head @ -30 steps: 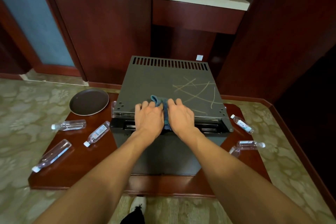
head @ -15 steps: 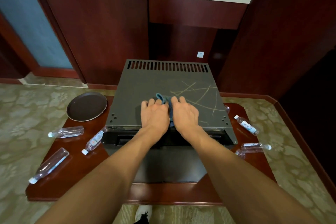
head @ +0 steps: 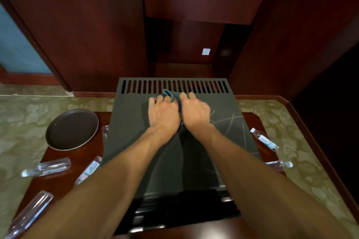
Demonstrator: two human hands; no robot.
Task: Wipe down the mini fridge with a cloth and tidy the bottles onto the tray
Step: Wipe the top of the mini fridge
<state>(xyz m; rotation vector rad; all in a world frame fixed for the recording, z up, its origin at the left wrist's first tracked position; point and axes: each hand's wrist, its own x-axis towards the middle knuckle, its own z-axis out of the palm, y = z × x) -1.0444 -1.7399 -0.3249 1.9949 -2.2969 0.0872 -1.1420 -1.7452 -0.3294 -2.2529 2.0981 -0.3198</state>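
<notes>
The blue cloth [head: 175,101] lies on the fridge [head: 128,122] top near the vent slots, mostly hidden under both hands. The left hand [head: 163,112] and right hand [head: 195,111] press on it with curved fingers. Six bottles show: four left, two right, some partly hidden. One tray [head: 58,136] sits left.

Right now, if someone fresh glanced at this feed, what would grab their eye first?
Both hands, the left hand and right hand, press a blue cloth side by side on the grey top of the mini fridge, just short of its vent slots at the far edge. Pale streaks mark the top to the right of the hands. A dark round tray sits bare at the left, while bottles lie on their sides around the fridge.
</notes>
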